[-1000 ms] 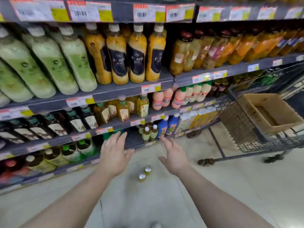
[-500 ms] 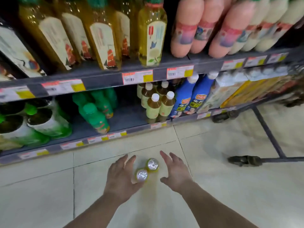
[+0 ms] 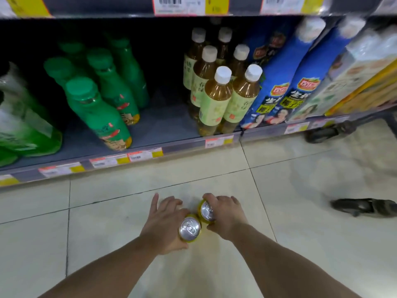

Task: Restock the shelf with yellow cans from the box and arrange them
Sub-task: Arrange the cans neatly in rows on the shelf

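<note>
Two yellow cans with silver tops stand side by side on the tiled floor in front of the bottom shelf (image 3: 150, 134). My left hand (image 3: 165, 224) wraps round the nearer left can (image 3: 190, 229), thumb below it and fingers behind. My right hand (image 3: 225, 214) grips the farther right can (image 3: 207, 211), fingers over its far side and thumb on the near side. Both cans are upright and touch each other. The box is out of view.
On the bottom shelf stand green bottles (image 3: 96, 110) at left, tea bottles (image 3: 217, 100) in the middle, blue cartons (image 3: 277, 89) at right; a bare gap lies between the green and tea bottles. Cart wheels (image 3: 365, 208) rest on the floor at right.
I have crouched lower, so the bottom shelf fills the view. Both hands have dropped from hovering open beside the cans and now hold one can each.
</note>
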Tool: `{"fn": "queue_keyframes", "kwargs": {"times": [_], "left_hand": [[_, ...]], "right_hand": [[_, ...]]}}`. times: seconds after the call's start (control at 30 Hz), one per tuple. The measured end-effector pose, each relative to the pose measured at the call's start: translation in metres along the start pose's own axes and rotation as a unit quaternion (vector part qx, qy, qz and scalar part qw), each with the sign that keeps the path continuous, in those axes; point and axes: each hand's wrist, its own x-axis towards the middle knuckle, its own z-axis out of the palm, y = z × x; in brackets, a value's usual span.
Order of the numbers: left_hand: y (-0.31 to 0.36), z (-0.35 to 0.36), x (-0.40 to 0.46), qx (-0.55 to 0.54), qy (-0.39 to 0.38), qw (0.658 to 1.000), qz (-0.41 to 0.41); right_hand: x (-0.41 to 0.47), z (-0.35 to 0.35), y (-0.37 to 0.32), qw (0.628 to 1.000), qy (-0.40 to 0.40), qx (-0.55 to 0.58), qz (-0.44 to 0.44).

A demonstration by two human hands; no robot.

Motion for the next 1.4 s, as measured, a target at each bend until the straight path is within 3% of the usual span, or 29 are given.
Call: {"fn": "queue_keyframes", "kwargs": {"times": [0.13,0.37,0.6,0.87,1.13,1.4], "left_hand": [[0.011,-0.009,-0.011,-0.03,0.068,0.996,-0.058],[0.042,-0.1,-0.062,-0.162,0.085,0.969,-0.168],[0.076,-0.238,-0.136,-0.224,0.138,0.945,-0.195],[0.116,-0.45,-0.249,-0.214,0.192,0.938,-0.194],[0.14,-0.64,-0.407,-0.334,0.285,0.877,-0.196],[0.071,-0.714,-0.555,-0.46,0.42,0.762,-0.178]], "right_hand": [[-0.02,-0.016,0.006,0.999,0.001,0.027,0.028],[-0.085,-0.092,-0.001,0.986,0.03,0.153,0.05],[-0.173,-0.216,-0.038,0.961,0.078,0.261,0.041],[-0.305,-0.397,-0.104,0.931,0.14,0.335,-0.028],[-0.422,-0.558,-0.2,0.909,0.135,0.354,-0.175],[-0.478,-0.641,-0.359,0.864,0.115,0.367,-0.325]]}}
